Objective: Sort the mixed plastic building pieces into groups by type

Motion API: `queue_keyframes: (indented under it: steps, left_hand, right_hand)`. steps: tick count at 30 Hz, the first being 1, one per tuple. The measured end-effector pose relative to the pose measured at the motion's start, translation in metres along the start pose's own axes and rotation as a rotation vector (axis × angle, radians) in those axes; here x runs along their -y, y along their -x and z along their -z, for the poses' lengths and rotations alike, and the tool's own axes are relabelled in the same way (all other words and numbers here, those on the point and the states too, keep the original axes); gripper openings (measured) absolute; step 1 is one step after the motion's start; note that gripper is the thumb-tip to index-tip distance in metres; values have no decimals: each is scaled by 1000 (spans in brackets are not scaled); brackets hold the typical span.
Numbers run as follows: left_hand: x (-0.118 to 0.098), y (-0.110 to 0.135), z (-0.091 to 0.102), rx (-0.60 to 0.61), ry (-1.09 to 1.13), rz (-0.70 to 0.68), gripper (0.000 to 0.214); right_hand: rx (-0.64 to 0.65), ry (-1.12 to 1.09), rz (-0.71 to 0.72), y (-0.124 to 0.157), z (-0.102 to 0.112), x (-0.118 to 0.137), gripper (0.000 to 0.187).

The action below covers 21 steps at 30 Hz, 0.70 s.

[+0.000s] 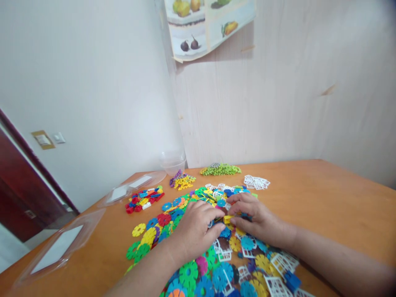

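Over a large pile of flat, flower-shaped plastic discs (pixel 188 273), my left hand (pixel 199 225) rests palm down. Its thumb and index finger are apart, and pile pieces show in the gap. My right hand (pixel 258 216) comes in from the right, fingers curled, its thumb and fingertips at a small yellow building block (pixel 228 219). That block sits between the two hands; its far side is hidden by fingers. White lattice window pieces (pixel 224 253) lie mixed among the discs, and a blue building block (pixel 291 281) lies near the front right.
Separate heaps stand behind: red and blue building blocks (pixel 144 200), yellow and purple pieces (pixel 183 180), green pieces (pixel 221 169) and white window pieces (pixel 256 182). A clear bowl (pixel 173 163) stands by the wall. Clear plastic lids (pixel 89 225) lie along the table's left edge.
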<state>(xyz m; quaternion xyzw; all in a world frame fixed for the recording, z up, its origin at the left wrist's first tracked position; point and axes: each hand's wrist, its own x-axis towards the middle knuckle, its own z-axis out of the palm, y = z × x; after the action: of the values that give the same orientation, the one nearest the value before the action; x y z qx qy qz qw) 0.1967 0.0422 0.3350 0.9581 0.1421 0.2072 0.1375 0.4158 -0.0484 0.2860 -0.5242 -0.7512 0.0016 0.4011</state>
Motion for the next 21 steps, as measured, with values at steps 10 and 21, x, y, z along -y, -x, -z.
queue_keyframes:
  steps: [10,21]
  left_hand:
    - [-6,-3,-2,-22,144,102,8]
    - [94,3,36,-397,-189,445,20]
  right_hand:
    - [20,31,110,-5,2,13,17]
    - [-58,27,-198,3,6,-1,30]
